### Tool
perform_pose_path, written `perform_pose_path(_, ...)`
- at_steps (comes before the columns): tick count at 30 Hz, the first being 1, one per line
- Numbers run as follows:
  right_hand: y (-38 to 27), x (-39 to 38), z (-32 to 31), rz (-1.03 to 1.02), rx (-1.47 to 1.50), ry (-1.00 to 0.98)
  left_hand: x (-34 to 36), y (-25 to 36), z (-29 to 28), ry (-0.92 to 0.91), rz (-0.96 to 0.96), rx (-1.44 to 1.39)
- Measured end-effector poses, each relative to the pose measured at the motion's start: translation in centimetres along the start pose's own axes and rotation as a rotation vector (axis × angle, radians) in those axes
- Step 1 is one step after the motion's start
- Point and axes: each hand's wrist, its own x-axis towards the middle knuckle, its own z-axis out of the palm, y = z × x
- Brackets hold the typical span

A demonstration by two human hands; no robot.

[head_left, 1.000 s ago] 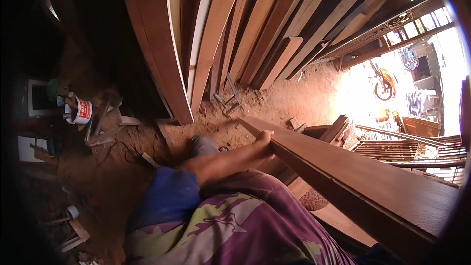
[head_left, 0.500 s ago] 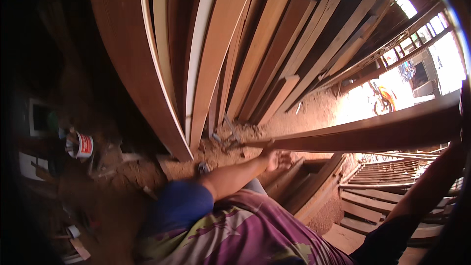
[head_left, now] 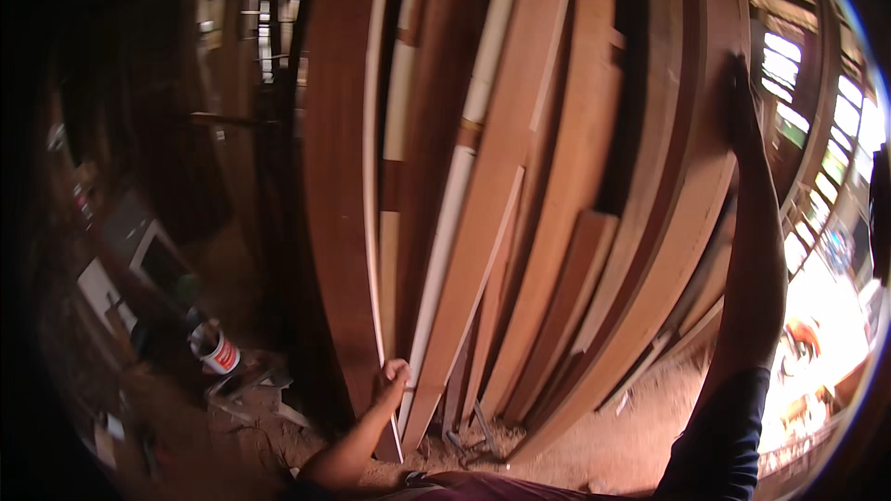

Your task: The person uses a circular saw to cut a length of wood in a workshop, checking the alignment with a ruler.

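A long reddish-brown wooden plank (head_left: 691, 199) stands tilted on the right of the stack, its lower end near the dirt floor. My right hand (head_left: 741, 97), arm raised high, is on the plank's upper right edge; deep shadow hides most of its fingers. Low on the left, my left hand (head_left: 396, 373) has its fingers curled at the pale edge of a wide dark-brown board (head_left: 339, 176). Between the two hands, several other planks (head_left: 497, 204) lean upright in a row, some brown, some pale.
At the foot of the planks lies a metal clamp-like tool (head_left: 475, 441) on the dirt floor (head_left: 603, 441). A white bucket (head_left: 218, 353) with a red label stands at the lower left among clutter. A slatted wall (head_left: 821, 167) and bright daylight are at the right.
The long plank has gone from lying nearly level at the right to standing against the stack. My right hand rose with it. My left hand left its lower end and moved to the wide board. The view turned.
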Motion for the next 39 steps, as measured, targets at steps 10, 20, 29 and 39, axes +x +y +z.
perform_pose_path(10, 8.6, -0.8, 10.6, -0.127, -0.536, 0.273, 7.1, 20.7, -6.4, 0.563, 0.478, 0.331)
perform_pose_path(20, 11.2, -7.6, 18.7, -0.344, -0.622, 0.204, 16.9, 25.8, -6.5, 0.612, -0.034, 0.276)
perform_pose_path(29, 11.4, -8.3, 18.9, -0.419, -0.624, 0.207, 15.0, 25.0, -5.1, 0.684, -0.006, 0.364)
perform_pose_path(39, 15.4, -3.9, 20.2, -0.435, -0.866, 0.196, 2.3, 25.7, -4.7, 0.803, 0.098, 0.311)
